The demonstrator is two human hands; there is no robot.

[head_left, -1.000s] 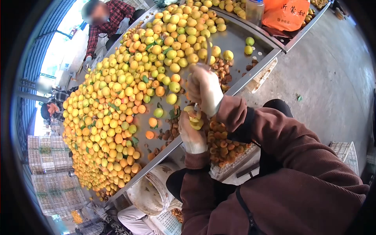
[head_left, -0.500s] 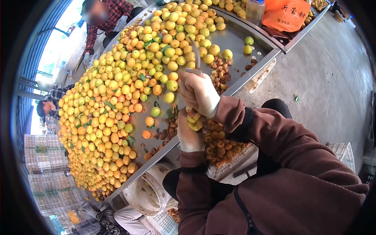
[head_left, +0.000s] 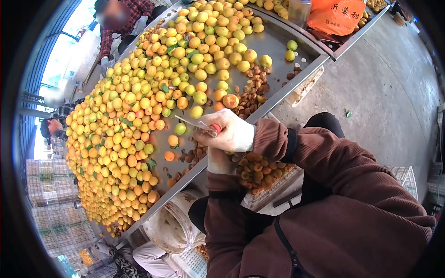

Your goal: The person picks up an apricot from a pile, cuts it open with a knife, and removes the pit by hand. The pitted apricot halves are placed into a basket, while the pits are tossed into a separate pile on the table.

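Observation:
My right hand (head_left: 229, 132), in a white glove, is closed around a knife with a red handle (head_left: 216, 129). Its thin curved blade (head_left: 191, 122) points left over the table edge. Directly below is my gloved left hand (head_left: 220, 161), whose fingers are mostly covered by the right hand, so what it holds is hidden. Beyond the hands lies a big heap of yellow-orange apricots (head_left: 134, 106) on a metal table (head_left: 278, 41). One apricot with an orange cut face (head_left: 230, 100) sits just past my right hand, beside brown pits (head_left: 252, 92).
Beneath my hands stands a crate of apricot halves (head_left: 262, 173). A dirty white bucket (head_left: 169, 222) is under the table's raised metal rim (head_left: 292, 88). An orange bag (head_left: 337, 16) and a clear plastic jar (head_left: 299, 11) stand at the back. Co-workers (head_left: 125, 23) sit across the table.
My right hand has come down and slightly left, and the knife blade has swung from pointing up to pointing left. Yellow-green fruit pieces seen between my hands are now mostly out of sight.

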